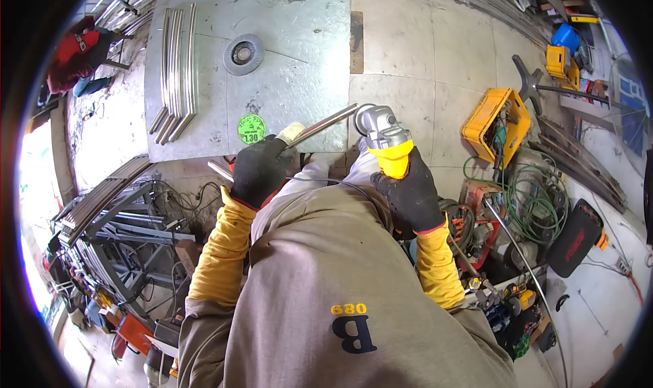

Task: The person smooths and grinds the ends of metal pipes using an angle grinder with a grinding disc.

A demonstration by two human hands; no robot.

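Note:
My left hand (260,168), in a black glove, grips a thin curved metal rod (320,125) that lies across the near edge of a steel work plate (306,82). My right hand (410,194), also gloved in black, holds a yellow and grey angle grinder (382,135). The grinder's head sits right at the rod's far end, by the plate's near right corner. Both forearms wear yellow sleeves.
On the plate lie a bundle of curved metal rods (175,75), a flap disc (243,54) and a green round disc (251,128). A yellow crate (495,124), coiled green cable (541,201) and tools crowd the floor at right. Metal frames (119,231) stand at left.

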